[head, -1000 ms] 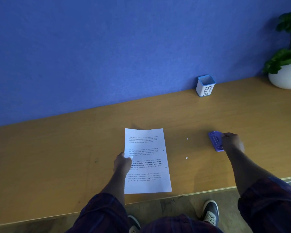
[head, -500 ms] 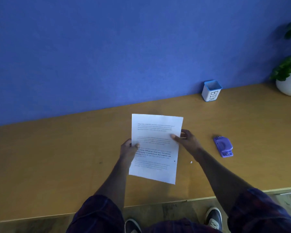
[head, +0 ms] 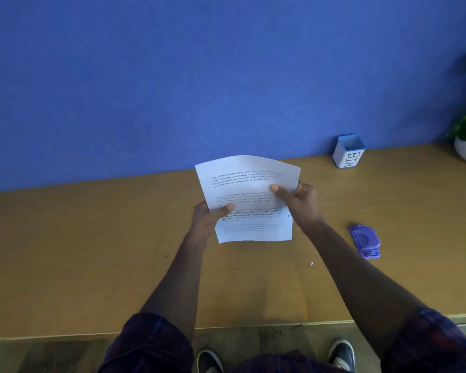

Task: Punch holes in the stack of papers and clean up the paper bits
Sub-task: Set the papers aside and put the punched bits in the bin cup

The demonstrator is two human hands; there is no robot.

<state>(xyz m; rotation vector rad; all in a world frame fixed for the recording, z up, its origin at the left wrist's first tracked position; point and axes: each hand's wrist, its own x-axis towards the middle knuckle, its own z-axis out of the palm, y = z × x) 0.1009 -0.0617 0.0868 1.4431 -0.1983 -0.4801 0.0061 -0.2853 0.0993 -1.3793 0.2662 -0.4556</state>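
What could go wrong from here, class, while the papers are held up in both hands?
1. The papers are pinched only at the side edges by the left hand and right hand and already bow; sheets could slip out of line.
2. The paper bit on the table is tiny and could be overlooked or brushed off before it reaches the bin.
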